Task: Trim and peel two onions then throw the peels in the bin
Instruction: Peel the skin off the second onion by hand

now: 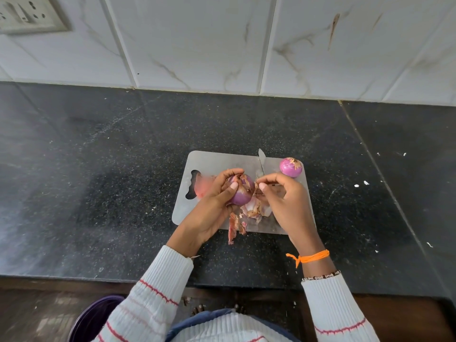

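Purple onion mid-peel over steel board

Steel cutting board (222, 160) sits near the worktop's front edge, centre. My L hand (217, 201) cups one onion (243, 192) above the board, thumb on its skin, dry peel partly on. R hand (281, 193) pinches a bit of peel (257, 187) just beside that onion w/ thumb & fingers. 2nd onion (290, 167) rests at the board's far right corner, some skin on top. Knife (261, 161) lies at the far edge, btwn the two. Loose peels (249, 213) piled at the board's near edge, one strip (232, 230) hanging over onto the black worktop (98, 181)
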Available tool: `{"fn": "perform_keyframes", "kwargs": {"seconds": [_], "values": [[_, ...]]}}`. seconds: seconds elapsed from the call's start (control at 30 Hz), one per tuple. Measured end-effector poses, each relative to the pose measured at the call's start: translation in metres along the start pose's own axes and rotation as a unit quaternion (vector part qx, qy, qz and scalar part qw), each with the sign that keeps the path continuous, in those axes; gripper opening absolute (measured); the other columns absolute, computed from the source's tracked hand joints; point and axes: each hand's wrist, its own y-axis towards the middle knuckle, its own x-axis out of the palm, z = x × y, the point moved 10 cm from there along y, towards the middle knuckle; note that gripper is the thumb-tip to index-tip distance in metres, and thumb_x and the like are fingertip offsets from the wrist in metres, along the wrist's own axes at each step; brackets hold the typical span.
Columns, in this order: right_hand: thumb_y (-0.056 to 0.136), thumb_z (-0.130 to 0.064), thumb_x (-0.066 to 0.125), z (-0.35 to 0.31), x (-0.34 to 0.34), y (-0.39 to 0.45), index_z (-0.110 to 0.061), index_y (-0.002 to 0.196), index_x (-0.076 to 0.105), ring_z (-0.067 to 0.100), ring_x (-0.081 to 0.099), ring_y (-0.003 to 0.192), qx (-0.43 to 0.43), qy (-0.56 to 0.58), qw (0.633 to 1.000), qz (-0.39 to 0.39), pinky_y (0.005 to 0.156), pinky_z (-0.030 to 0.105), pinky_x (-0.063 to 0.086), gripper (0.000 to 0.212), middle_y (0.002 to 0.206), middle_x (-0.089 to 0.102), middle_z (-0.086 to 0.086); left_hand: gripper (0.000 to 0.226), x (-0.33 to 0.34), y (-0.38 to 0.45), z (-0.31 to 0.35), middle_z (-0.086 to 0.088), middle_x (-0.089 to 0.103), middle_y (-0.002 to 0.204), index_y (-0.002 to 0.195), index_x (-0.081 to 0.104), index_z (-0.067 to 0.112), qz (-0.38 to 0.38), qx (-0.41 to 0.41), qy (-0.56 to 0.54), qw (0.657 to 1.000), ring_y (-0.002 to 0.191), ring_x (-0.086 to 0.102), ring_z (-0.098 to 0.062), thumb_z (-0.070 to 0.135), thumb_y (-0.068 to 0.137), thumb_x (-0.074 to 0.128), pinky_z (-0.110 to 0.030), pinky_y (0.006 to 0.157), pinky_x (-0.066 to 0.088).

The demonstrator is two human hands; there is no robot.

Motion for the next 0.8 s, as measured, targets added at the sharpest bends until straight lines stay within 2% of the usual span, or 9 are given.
{"fn": "perform_keyframes", "kwargs": {"seconds": [0.1, 0.17, 0.3, 0.47, 0.57, 0.67, 0.8], "values": [[0.085, -0.009, 0.064, 0.004, -0.001, -0.003, -0.02, 0.083, 0.066, -0.003, 0.062, 0.077, 0.025, 0.005, 0.999, 0.033, 0.066, 0.01, 0.049, 0.01, 0.079, 0.067, -0.008, 0.029, 0.002, -0.001, 0.001, -0.001, 0.064, 0.103, 0.114, 0.054, 0.018, -0.01, 0.013, 0.02, 1.0, 0.091, 0.063, -0.014, 0.002, 0.093, 0.042, -0.026, 0.077, 0.055], [0.081, -0.011, 0.069, -0.001, -0.001, -0.004, -0.016, 0.083, 0.068, -0.003, 0.063, 0.074, 0.009, -0.008, 0.999, 0.05, 0.063, 0.006, 0.046, 0.005, 0.077, 0.067, -0.006, 0.03, 0.002, -0.001, 0.002, -0.001, 0.063, 0.105, 0.114, 0.054, 0.019, -0.009, 0.016, 0.033, 0.999, 0.091, 0.064, -0.013, 0.001, 0.092, 0.045, -0.027, 0.078, 0.056], [0.076, -0.011, 0.074, -0.013, -0.002, -0.005, -0.011, 0.085, 0.071, 0.005, 0.065, 0.073, -0.049, -0.061, 0.995, 0.063, 0.066, 0.008, 0.049, 0.009, 0.081, 0.068, 0.001, 0.037, 0.001, -0.002, 0.004, -0.002, 0.058, 0.112, 0.12, 0.053, 0.02, 0.0, 0.02, 0.061, 0.998, 0.094, 0.063, -0.014, 0.007, 0.085, 0.054, -0.036, 0.086, 0.052], [0.076, -0.006, 0.074, -0.025, -0.001, -0.008, -0.007, 0.085, 0.072, 0.007, 0.063, 0.072, -0.114, -0.127, 0.982, 0.078, 0.066, 0.014, 0.052, 0.01, 0.082, 0.069, 0.004, 0.037, -0.001, -0.003, 0.004, -0.005, 0.056, 0.113, 0.113, 0.055, 0.02, 0.025, 0.024, 0.068, 0.997, 0.092, 0.063, -0.016, 0.002, 0.082, 0.059, -0.026, 0.074, 0.057], [0.077, -0.005, 0.072, -0.031, 0.002, -0.011, -0.006, 0.083, 0.071, 0.008, 0.061, 0.071, -0.146, -0.156, 0.974, 0.079, 0.064, 0.02, 0.051, 0.006, 0.081, 0.067, 0.004, 0.044, -0.004, -0.003, 0.004, -0.008, 0.055, 0.114, 0.109, 0.055, 0.021, 0.036, 0.028, 0.088, 0.995, 0.093, 0.063, -0.02, 0.01, 0.068, 0.068, -0.038, 0.082, 0.057], [0.077, -0.004, 0.07, -0.033, 0.003, -0.012, -0.006, 0.078, 0.069, 0.009, 0.058, 0.069, -0.158, -0.177, 0.969, 0.074, 0.063, 0.022, 0.048, 0.003, 0.079, 0.065, 0.003, 0.049, -0.003, -0.004, 0.006, -0.008, 0.055, 0.112, 0.108, 0.053, 0.018, 0.039, 0.033, 0.119, 0.992, 0.092, 0.063, -0.022, 0.012, 0.064, 0.072, -0.053, 0.087, 0.05], [0.076, -0.003, 0.069, -0.03, 0.001, -0.009, -0.008, 0.077, 0.067, 0.011, 0.059, 0.069, -0.144, -0.176, 0.972, 0.06, 0.061, 0.022, 0.05, 0.005, 0.08, 0.064, 0.002, 0.052, -0.002, -0.005, 0.007, -0.005, 0.057, 0.11, 0.11, 0.051, 0.014, 0.037, 0.037, 0.131, 0.99, 0.091, 0.065, -0.023, 0.007, 0.063, 0.072, -0.049, 0.085, 0.054]]}}
